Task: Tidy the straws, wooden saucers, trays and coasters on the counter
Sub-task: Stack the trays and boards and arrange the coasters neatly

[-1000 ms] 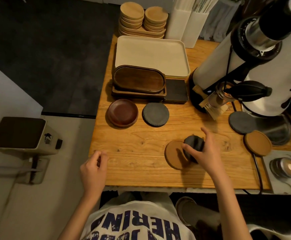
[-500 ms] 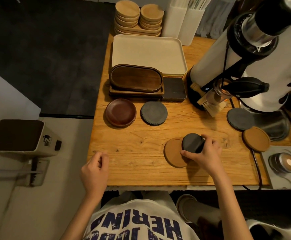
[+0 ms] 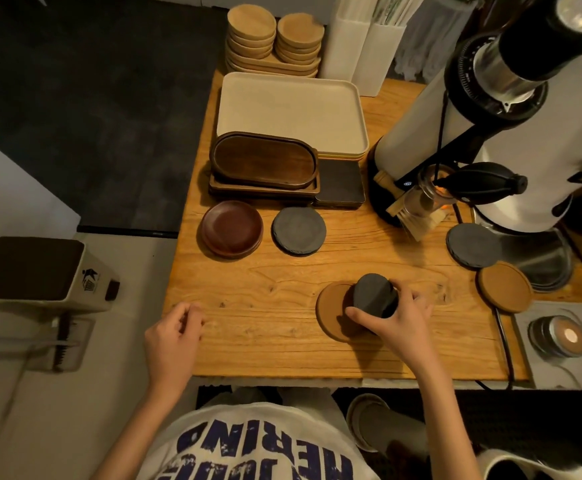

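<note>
My right hand (image 3: 398, 318) grips a dark grey slate coaster (image 3: 374, 294), tilted up over a cork coaster (image 3: 333, 306) that lies flat on the wooden counter (image 3: 265, 306). My left hand (image 3: 173, 336) rests at the counter's front left edge, fingers curled, holding nothing. A second grey coaster (image 3: 299, 231) lies beside a dark wooden saucer (image 3: 231, 228). Another grey coaster (image 3: 473, 244) and a cork coaster (image 3: 504, 286) lie at the right. Dark oval trays (image 3: 264, 164) are stacked in front of cream trays (image 3: 291, 110). Light wooden saucers (image 3: 272, 39) and white straw holders (image 3: 362, 53) stand at the back.
A large white and black coffee grinder (image 3: 511, 133) with a glass cup and brush fills the right side. A black square block (image 3: 341, 181) sits beside the oval trays. A metal tamper (image 3: 558, 336) rests on a grey mat at the far right. A cable runs along the right edge.
My right hand has closed on the grey coaster and tipped it up further over the cork coaster. My left hand has stayed at the counter's edge.
</note>
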